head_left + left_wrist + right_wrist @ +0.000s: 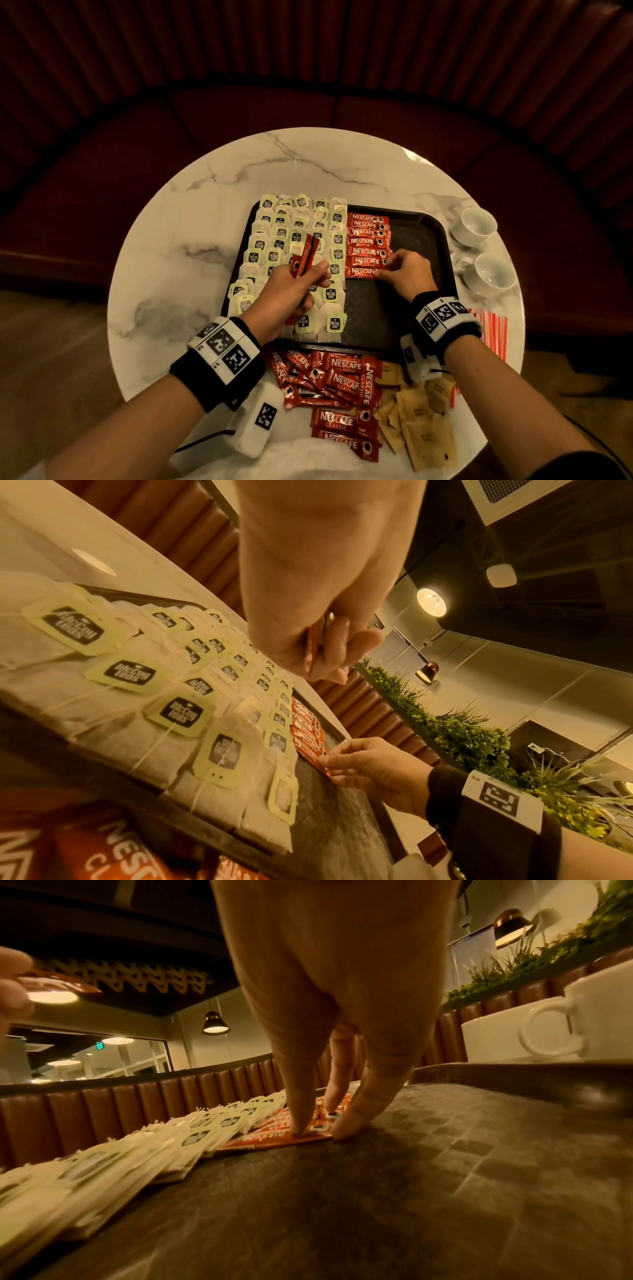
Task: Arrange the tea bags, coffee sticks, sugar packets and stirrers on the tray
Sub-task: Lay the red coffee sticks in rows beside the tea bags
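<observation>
A dark tray (pixel 376 308) lies on the round marble table. Tea bags (pixel 291 240) with green tags fill its left part in rows. Beside them runs a column of red coffee sticks (pixel 368 236). My left hand (pixel 308 277) hovers over the tea bags and grips a few coffee sticks (pixel 306 255) upright; the left wrist view shows them as held sticks (pixel 313 639) between thumb and fingers. My right hand (pixel 382 270) pinches the right end of the column's nearest stick (pixel 359 272), which lies flat on the tray. Its fingertips (pixel 301 1127) touch that stick (pixel 274 1139).
Loose coffee sticks (pixel 329 383) are piled in front of the tray, with brown sugar packets (pixel 421 421) to their right. Red-and-white stirrers (pixel 493 332) lie at the table's right edge. Two white cups (pixel 479 226) stand right of the tray. A padded bench curves behind.
</observation>
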The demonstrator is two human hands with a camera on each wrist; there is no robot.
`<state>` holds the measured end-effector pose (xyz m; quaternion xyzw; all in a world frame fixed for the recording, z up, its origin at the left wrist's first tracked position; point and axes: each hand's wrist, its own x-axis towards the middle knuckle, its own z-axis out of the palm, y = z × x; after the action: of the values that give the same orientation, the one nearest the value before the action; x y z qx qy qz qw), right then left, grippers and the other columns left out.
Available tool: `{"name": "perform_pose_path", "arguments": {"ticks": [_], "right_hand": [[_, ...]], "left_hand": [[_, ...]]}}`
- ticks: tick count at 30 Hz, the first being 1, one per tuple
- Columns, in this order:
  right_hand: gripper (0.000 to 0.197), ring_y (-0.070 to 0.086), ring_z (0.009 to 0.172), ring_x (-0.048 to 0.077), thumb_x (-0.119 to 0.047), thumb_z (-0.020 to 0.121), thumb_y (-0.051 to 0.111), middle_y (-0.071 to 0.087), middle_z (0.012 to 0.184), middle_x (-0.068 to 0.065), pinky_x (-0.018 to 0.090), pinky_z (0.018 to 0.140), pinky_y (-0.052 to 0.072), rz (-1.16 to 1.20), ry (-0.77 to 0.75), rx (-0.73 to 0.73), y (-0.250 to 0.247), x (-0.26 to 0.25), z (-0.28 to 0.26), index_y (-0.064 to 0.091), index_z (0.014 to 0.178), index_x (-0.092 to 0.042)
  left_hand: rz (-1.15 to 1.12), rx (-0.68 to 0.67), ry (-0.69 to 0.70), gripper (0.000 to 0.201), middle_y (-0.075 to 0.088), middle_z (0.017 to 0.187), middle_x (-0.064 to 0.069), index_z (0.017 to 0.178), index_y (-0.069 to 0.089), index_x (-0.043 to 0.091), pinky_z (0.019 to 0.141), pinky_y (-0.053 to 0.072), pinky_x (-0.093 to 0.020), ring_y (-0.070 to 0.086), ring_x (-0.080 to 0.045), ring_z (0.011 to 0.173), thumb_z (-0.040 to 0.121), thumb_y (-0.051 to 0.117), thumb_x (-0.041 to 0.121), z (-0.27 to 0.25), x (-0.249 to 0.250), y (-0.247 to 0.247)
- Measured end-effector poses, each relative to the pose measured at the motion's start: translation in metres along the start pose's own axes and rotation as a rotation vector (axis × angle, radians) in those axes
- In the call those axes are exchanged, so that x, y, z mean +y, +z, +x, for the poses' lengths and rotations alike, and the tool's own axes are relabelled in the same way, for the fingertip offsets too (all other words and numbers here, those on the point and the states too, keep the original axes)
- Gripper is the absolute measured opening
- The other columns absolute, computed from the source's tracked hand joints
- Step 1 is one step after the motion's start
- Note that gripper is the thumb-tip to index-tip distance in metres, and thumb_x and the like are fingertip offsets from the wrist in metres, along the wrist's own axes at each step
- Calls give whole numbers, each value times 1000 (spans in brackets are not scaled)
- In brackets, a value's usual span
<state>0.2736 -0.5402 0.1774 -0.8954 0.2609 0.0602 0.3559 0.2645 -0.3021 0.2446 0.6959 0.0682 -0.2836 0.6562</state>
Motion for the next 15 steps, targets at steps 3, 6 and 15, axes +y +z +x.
{"name": "perform_pose_path", "arguments": {"ticks": [3, 6, 15], "right_hand": [[22, 58, 104, 27, -31, 79, 81, 59, 107, 8, 40, 91, 51, -80, -56, 53, -2, -6, -3, 62, 85, -22], [22, 61, 92, 16, -43, 88, 69, 64, 96, -2, 27, 76, 48, 128, -159, 8, -11, -33, -28, 68, 93, -22], [11, 63, 69, 8, -12, 95, 60, 71, 85, 3, 21, 63, 51, 588, -200, -342, -11, -67, -80, 71, 97, -11]], "left_hand": [[-23, -17, -13, 48, 63, 70, 1, 104, 66, -2, 32, 24, -14, 38, -2, 32, 99, 50, 43, -2, 4, 1], [-57, -71, -64, 68, 42, 55, 5, 97, 69, 1, 33, 22, -15, 32, -4, 33, 96, 36, 60, 0, 5, 2], [195, -129, 70, 15, 61, 67, 17, 94, 67, 20, 46, 35, -10, 47, 5, 48, 95, 61, 33, 1, -2, 5]]}}
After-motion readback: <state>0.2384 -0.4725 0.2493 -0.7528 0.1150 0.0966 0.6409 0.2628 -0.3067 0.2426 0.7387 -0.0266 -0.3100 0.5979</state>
